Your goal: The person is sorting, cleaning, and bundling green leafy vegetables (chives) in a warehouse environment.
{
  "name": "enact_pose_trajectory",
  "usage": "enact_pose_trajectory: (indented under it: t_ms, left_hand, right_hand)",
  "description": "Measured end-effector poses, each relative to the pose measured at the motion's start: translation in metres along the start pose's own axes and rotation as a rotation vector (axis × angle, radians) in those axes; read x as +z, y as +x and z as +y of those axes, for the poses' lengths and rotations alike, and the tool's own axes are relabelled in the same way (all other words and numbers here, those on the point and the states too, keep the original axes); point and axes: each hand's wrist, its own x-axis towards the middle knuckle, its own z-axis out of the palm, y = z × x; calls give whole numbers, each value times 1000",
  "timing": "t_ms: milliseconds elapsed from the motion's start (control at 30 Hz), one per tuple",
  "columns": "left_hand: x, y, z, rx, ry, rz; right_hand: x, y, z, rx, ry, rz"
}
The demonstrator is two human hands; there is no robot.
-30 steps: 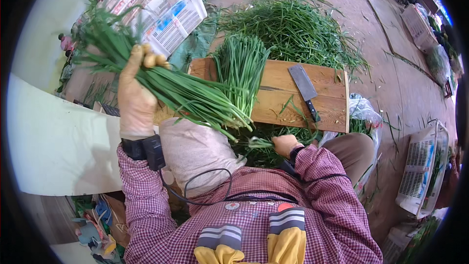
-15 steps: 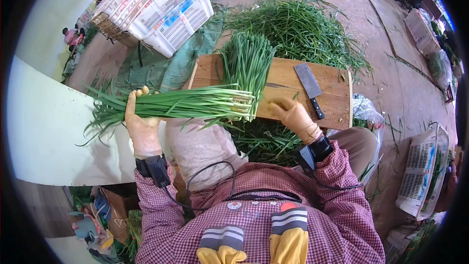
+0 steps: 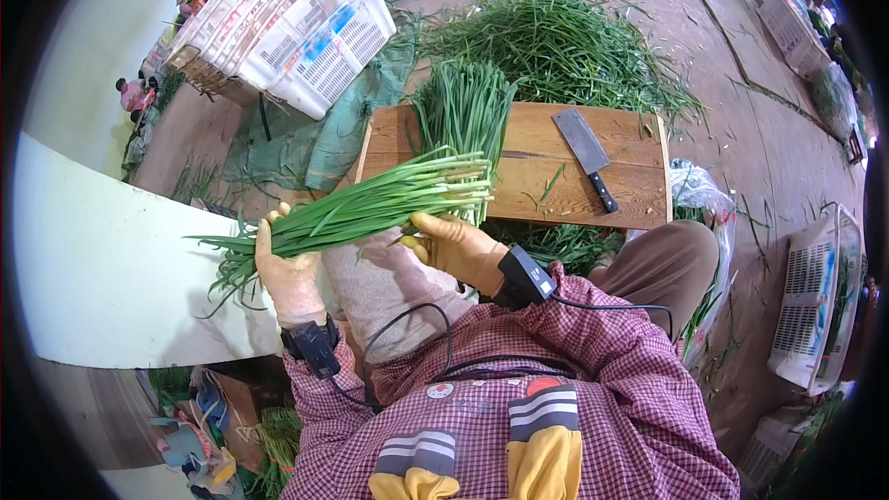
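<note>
A bunch of green chives point(image 3: 361, 208) lies across in front of me, leaf ends to the left and pale stem ends to the right. My left hand point(image 3: 289, 278) is closed round its leafy part. My right hand point(image 3: 458, 248) is at the bunch's lower edge near the pale stems, thumb and fingers curled together; whatever is between them is hidden. Behind the stem ends, a second pile of chives point(image 3: 463, 106) lies on a wooden board point(image 3: 537, 157). A cleaver point(image 3: 583, 143) with a black handle rests on the board's right half.
A heap of loose green leaves point(image 3: 565, 46) covers the floor beyond the board. White plastic crates point(image 3: 324, 46) stand at the far left on a green sheet point(image 3: 269, 153). Another white crate point(image 3: 806, 306) is at the right. A clear plastic bag point(image 3: 696, 199) sits beside the board.
My right hand has moved left and nearer, from over the board to the bunch's lower edge. The bunch has tilted, its stem ends raised toward the far side; my left hand has shifted slightly right.
</note>
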Motion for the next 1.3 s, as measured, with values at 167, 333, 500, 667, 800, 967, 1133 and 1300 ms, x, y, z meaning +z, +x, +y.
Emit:
enact_pose_trajectory:
  t_ms: [167,333,500,667,800,967,1133,1300]
  left_hand:
    - [-22,7,27,-67,-74,-44]
    - [-54,6,50,39,50,100]
    - [-67,8,54,65,47,242]
    - [-57,3,45,-11,58,152]
    - [-53,-9,43,-30,83,95]
    - [-69,-12,48,41,290,-18]
    - [-76,-9,42,-75,-2,73]
    - [-67,-25,23,8,117,73]
  right_hand:
    - [-43,-27,-31,66,-474,174]
    - [-94,-76,-64,414,-945,435]
    - [-93,-81,-51,191,-1915,560]
    - [-75,-13,-32,-420,-1590,273]
    - [-92,4,-27,-80,-1697,177]
    - [-102,-50,-44,226,-1714,515]
    - [-42,-73,-36,-499,-1262,368]
    - [-6,-43,-13,-540,-1756,475]
